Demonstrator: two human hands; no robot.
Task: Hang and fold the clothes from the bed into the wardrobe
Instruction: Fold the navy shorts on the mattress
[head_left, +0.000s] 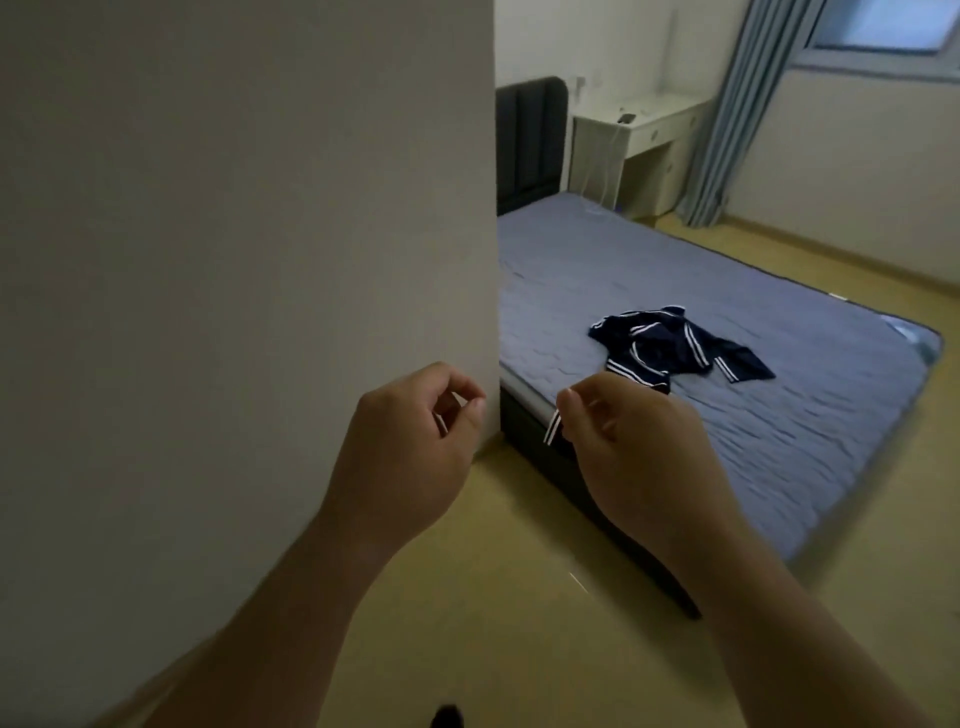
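While right hand (628, 447) pinches striped strip (552, 429), navy clothes (675, 348) lie on bed (789, 426).

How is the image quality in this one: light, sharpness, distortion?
Head view: dim, daylight only from the window; soft throughout, so the dark striped garment on the bed lacks detail; wide-angle stretch toward the edges; too blurred to tell what the left hand and right hand pinch, if anything.

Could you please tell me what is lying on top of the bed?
A crumpled navy garment with white stripes lies on the bed. The right hand covers its near end, and the white panel hides the bed's left part.
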